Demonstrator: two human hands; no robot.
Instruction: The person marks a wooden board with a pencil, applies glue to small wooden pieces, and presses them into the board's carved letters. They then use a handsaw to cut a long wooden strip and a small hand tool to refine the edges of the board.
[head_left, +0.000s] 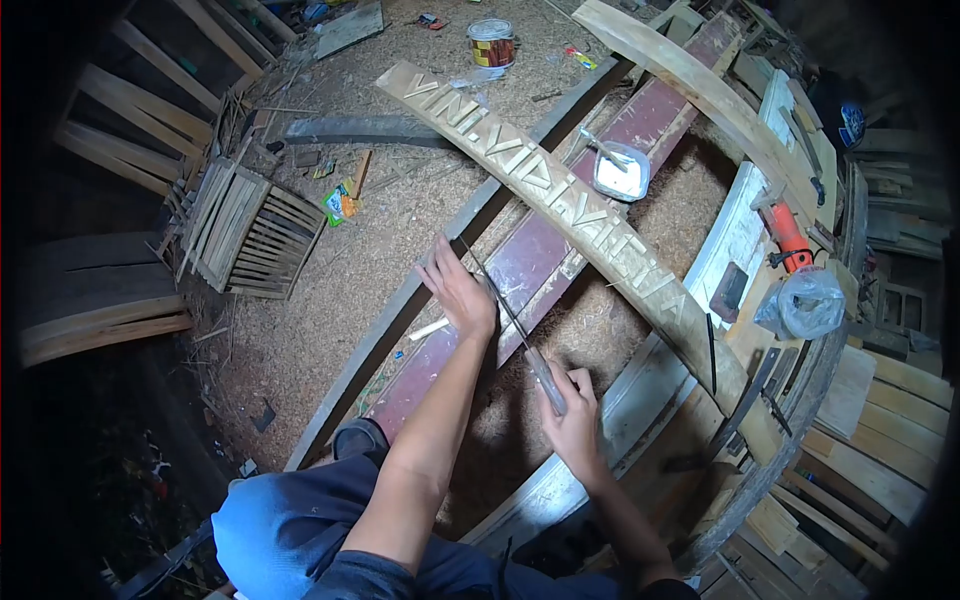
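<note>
Pale wood makes up the carved board (520, 165), slanting from eleven o'clock to four in the worker's view, just ahead of the hands. Raised capitals run along most of it, so I'd judge the lettering well advanced; from over here I can't tell which edges or faces remain rough.

The right hand (578, 425) is wrapped round the handle of a long thin tool (546, 382), whose dark blade points towards eleven. The left hand (465, 300) is open, fingers stretched out beside the blade; whether they touch it, I can't see.

Under the board pass a worn maroon plank (520, 262) and a grey beam (385, 335). A plastic tub (622, 175) of something white sits near the lettering, towards half past one. Shavings litter the floor (265, 345); a bucket (491, 45) stands at twelve, an orange power tool (790, 238) lies near three, and a slatted wooden piece (250, 230) rests towards ten.
</note>
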